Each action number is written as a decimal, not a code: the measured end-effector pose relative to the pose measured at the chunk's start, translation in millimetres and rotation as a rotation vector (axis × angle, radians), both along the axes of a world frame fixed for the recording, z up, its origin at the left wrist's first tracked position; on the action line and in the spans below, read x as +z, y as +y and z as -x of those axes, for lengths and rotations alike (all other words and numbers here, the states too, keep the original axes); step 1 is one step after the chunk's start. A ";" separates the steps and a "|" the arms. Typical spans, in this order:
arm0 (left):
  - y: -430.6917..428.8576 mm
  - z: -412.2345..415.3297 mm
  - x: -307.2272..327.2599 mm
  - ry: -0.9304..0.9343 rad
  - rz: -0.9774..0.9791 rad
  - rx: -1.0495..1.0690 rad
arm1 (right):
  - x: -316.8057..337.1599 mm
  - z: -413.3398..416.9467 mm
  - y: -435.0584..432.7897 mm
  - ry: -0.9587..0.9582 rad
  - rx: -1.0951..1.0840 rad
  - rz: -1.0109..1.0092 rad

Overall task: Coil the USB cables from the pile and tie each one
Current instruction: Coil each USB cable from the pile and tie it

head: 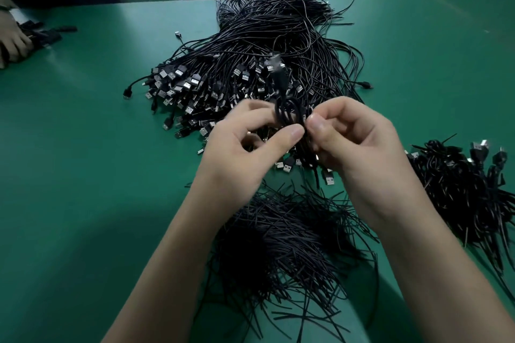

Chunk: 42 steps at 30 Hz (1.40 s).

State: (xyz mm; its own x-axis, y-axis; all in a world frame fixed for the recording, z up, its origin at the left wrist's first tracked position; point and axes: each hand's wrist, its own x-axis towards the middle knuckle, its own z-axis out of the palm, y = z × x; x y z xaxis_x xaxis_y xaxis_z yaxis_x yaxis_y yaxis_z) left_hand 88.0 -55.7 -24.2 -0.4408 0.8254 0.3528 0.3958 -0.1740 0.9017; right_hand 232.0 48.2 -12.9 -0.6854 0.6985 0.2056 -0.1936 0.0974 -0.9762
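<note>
A person's two bare hands meet at the centre of the frame, just above a green worktop (83, 147). The left hand (245, 145) and the right hand (356, 142) each pinch a small coiled cable (289, 111) between the thumb and curled fingers (291, 133), with the other fingers bent inward. The coil stands upright between the hands, its plugs poking up above the fingertips. I cannot tell whether a tie is already round it. Behind the hands, in the upper centre, lies the big pile of USB cables (250, 69), black and uncoiled, with plugs fanned toward the viewer. A heap of thin black ties (281, 245) sits in the lower centre between the forearms, and finished bundles (468, 184) lie at the right edge. Another person's hand (11, 39) rests on dark items at the upper left. The risk, as I judge it, is the springy coil. If either pinch loosens while a tie is fetched or twisted, the loops could spring open. The coil could also drop and snag in the pile's near edge beneath.
</note>
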 end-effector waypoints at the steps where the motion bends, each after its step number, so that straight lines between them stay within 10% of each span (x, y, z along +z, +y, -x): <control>1: 1.0 -2.1 -0.7 0.185 -0.050 0.098 | 0.3 0.1 -0.5 0.017 0.037 0.139; 6: 2.2 -11.8 -6.9 0.567 -0.209 0.208 | -1.2 1.4 1.5 0.015 0.052 0.496; 17: 5.3 -15.7 -5.3 -0.287 -0.054 -0.018 | -2.0 3.6 -6.6 -0.049 -0.115 0.285; 33: 2.2 -6.8 -5.2 0.084 0.002 0.046 | -6.8 7.2 -4.1 -0.014 -0.077 0.460; 42: 2.6 -7.9 -5.3 -0.229 0.109 -0.045 | -4.9 7.2 -8.3 -0.082 -0.174 0.305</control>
